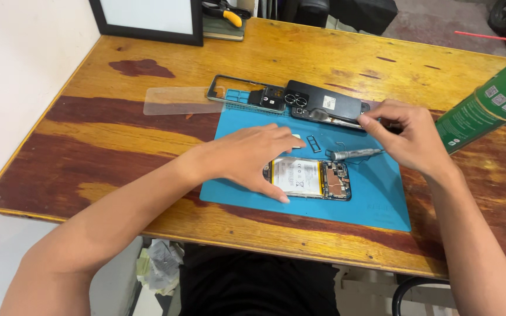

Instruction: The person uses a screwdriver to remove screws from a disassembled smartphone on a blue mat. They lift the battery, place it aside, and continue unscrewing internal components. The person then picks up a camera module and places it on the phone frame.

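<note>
An opened phone (pixel 317 178) lies on a blue work mat (pixel 370 205), its battery and circuit board showing. My left hand (pixel 253 158) rests over the phone's left end, thumb against its near edge, steadying it. My right hand (pixel 408 137) hovers at the mat's far right, fingers pinched together near the black back cover (pixel 323 104). What it pinches is too small to see. A silver screwdriver (pixel 352 154) lies on the mat just below that hand.
A phone mid-frame (pixel 241 92) and a clear screen protector (pixel 180 100) lie beyond the mat. A small card tray (pixel 314 143) sits on the mat. A green spray can (pixel 490 105) stands at the right. A black-framed board (pixel 147 20) and yellow-handled pliers (pixel 229 14) are at the back.
</note>
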